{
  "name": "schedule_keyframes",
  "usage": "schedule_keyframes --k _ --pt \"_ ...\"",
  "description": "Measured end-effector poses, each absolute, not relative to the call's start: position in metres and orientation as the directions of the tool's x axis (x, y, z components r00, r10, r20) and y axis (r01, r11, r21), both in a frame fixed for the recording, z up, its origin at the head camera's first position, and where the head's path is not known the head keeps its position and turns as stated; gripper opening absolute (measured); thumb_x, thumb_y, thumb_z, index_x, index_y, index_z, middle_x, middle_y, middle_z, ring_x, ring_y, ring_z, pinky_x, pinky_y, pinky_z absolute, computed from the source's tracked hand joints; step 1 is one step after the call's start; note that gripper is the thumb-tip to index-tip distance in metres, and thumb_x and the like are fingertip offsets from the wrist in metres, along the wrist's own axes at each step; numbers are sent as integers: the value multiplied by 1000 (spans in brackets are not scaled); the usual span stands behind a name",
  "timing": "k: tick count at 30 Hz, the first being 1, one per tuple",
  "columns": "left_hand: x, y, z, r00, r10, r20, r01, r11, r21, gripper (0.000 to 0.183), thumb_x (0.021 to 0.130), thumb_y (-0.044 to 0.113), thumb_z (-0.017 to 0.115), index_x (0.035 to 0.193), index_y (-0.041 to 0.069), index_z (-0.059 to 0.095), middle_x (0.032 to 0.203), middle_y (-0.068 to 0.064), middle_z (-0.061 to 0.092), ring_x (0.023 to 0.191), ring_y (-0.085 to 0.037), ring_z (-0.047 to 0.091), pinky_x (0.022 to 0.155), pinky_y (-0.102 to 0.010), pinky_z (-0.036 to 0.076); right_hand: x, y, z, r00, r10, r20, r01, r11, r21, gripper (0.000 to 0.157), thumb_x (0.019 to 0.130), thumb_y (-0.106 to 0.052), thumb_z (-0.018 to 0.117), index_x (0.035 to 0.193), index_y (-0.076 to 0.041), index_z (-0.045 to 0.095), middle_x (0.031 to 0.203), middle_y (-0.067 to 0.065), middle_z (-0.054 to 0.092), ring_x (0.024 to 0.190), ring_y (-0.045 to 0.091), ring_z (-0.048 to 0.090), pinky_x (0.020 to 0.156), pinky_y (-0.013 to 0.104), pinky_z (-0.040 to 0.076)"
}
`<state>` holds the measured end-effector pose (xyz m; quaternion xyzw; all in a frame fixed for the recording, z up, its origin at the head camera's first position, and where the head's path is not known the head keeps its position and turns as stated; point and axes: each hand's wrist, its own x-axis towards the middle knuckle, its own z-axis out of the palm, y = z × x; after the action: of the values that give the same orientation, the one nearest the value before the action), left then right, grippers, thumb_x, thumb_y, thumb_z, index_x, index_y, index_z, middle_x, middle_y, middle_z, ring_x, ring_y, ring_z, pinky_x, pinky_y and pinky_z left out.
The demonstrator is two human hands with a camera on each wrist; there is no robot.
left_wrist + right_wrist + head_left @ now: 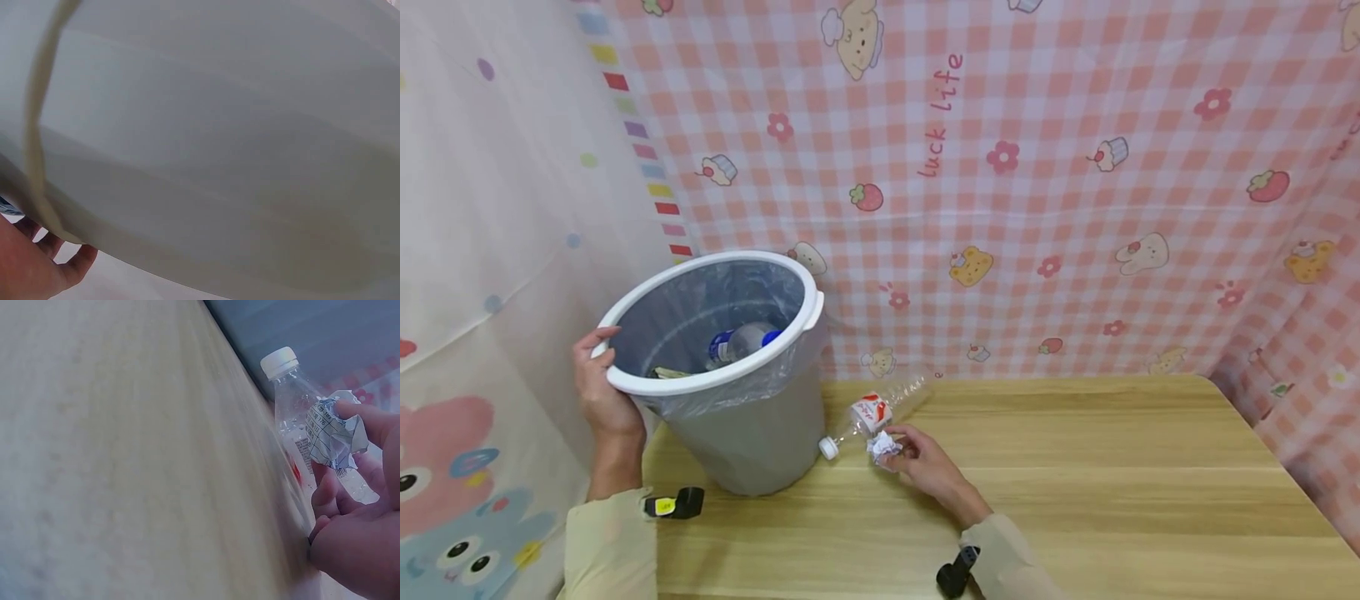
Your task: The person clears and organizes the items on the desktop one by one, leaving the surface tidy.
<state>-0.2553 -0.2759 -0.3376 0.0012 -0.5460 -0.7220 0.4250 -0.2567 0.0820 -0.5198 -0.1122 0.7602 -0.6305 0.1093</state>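
A grey trash bin [760,446] with a white rim stands at the left of the wooden table, lined with a clear bag. My left hand [608,404] grips the rim's left side, fingers over the edge; in the left wrist view the bin wall [200,137] fills most of the picture. Between the thumb and fingers of my right hand [934,468] is a crumpled paper ball [883,447], its printed grid visible in the right wrist view. Right behind it lies a clear plastic bottle [871,412] on its side, white cap towards the bin.
Inside the bin lie a bottle with a blue cap [748,340] and some yellowish pieces [670,372]. A pink checked curtain [1045,200] hangs behind the table [1112,483], and a white printed curtain [497,250] hangs close on the left.
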Motion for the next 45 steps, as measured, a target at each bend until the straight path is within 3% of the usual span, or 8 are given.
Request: schedule_keyframes --k 18,28,33,45 --pt "-255 -276 -337 -646 -603 468 607 -33 794 33 97 10 31 109 10 62 120 -9 56 109 -19 52 91 -23 39 -258 86 -513 -949 -312 -42 0 134 -991 49 88 -18 72 133 -9 56 117 15 58 94 22 55 79 35 47" --pt "-255 -276 -338 -641 -605 472 601 -13 799 34 96 10 31 109 11 62 120 -9 56 109 -19 51 91 -24 37 -259 90 -507 -947 -318 -42 13 94 -995 56 88 -17 71 139 -8 51 120 16 57 92 21 56 77 35 48" --pt "-254 -277 -338 -644 -604 470 596 -10 803 34 97 11 31 110 11 62 120 -8 56 109 -18 51 91 -23 37 -259 93 -501 -950 -307 -66 36 101 -994 57 88 -22 72 140 -13 51 121 13 57 90 20 55 73 33 47" --pt "-255 -276 -338 -651 -604 459 586 -16 810 34 97 12 31 110 10 62 121 -7 55 109 -18 51 91 -24 37 -264 98 -483 -953 -301 -48 12 120 -993 57 89 -24 71 141 -15 50 123 12 56 96 23 57 82 43 50"
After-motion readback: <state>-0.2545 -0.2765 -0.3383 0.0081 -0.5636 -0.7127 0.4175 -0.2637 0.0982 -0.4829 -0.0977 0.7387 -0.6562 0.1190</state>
